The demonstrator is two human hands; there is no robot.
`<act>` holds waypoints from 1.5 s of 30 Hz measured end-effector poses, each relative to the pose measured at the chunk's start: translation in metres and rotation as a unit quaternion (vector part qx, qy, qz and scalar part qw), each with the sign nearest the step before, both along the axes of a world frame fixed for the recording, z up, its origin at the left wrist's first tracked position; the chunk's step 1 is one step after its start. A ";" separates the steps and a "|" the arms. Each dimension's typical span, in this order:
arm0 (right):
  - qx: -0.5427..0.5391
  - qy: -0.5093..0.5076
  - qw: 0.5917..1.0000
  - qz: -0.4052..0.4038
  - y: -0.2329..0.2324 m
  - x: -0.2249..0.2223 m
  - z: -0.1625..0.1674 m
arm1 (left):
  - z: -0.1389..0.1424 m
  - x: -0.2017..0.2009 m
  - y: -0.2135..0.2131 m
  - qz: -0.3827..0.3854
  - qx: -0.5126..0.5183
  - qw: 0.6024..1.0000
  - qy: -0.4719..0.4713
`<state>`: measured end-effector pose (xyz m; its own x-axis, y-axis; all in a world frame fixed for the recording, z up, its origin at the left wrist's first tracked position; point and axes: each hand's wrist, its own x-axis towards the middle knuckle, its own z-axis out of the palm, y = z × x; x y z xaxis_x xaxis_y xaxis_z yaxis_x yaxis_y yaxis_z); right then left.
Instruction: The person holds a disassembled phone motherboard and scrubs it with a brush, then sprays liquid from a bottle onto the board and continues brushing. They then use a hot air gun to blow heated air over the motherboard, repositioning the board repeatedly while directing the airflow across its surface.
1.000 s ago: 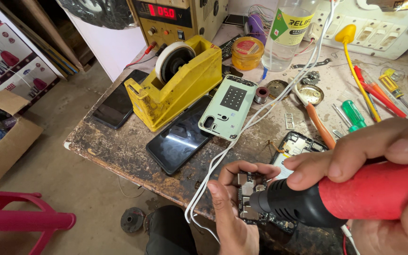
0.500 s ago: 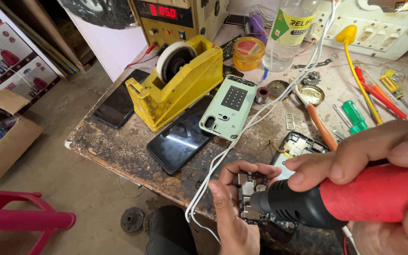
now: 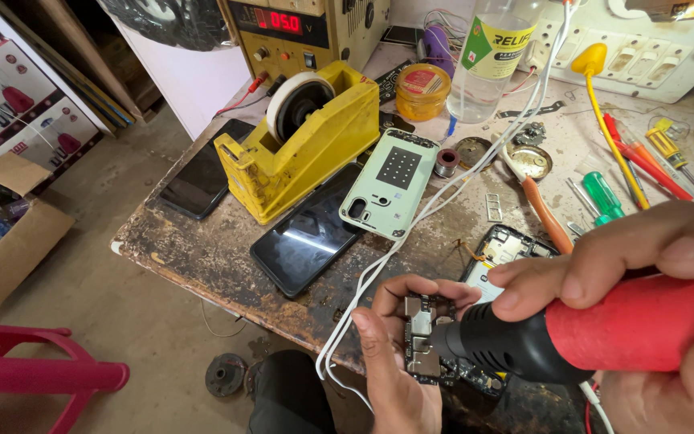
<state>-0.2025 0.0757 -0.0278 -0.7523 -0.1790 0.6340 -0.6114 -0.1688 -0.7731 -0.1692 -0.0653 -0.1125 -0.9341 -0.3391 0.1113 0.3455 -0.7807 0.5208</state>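
My left hand (image 3: 399, 354) holds a small phone circuit board (image 3: 422, 337) at the bench's near edge, fingers curled around it. My right hand (image 3: 644, 265) grips a red-handled tool (image 3: 604, 333) whose black nozzle points at the board from the right, almost touching it. Just behind the board lies an opened phone frame (image 3: 501, 247). A white cable (image 3: 443, 201) runs from the back of the bench down past my left hand.
On the worn bench (image 3: 202, 257) stand a yellow tape dispenser (image 3: 307, 145), a pale green phone back cover (image 3: 391, 181), two dark phones (image 3: 307, 237) (image 3: 202, 173), a power supply with a red display (image 3: 299, 32), a clear bottle (image 3: 496, 56), an orange jar (image 3: 422, 90), screwdrivers (image 3: 604, 197). A red stool (image 3: 26, 378) and a cardboard box (image 3: 6, 249) sit on the floor at left.
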 end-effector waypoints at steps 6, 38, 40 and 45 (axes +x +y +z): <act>-0.031 0.007 0.998 0.047 0.000 -0.001 0.000 | 0.002 0.000 0.000 -0.002 0.025 1.000 -0.017; -0.009 0.015 0.998 0.055 0.003 -0.003 0.003 | 0.000 0.000 0.000 -0.005 -0.002 1.000 -0.018; -0.018 0.009 0.998 0.054 0.002 -0.001 0.003 | 0.001 0.000 0.000 -0.005 0.001 1.000 -0.021; -0.003 0.004 1.000 0.019 -0.003 0.000 0.009 | 0.001 0.001 -0.001 -0.010 0.017 1.000 -0.009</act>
<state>-0.2027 0.0732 -0.0192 -0.7396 -0.2030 0.6417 -0.6115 -0.1959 -0.7666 -0.1685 -0.0659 -0.1111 -0.9427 -0.3231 0.0837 0.3202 -0.8044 0.5004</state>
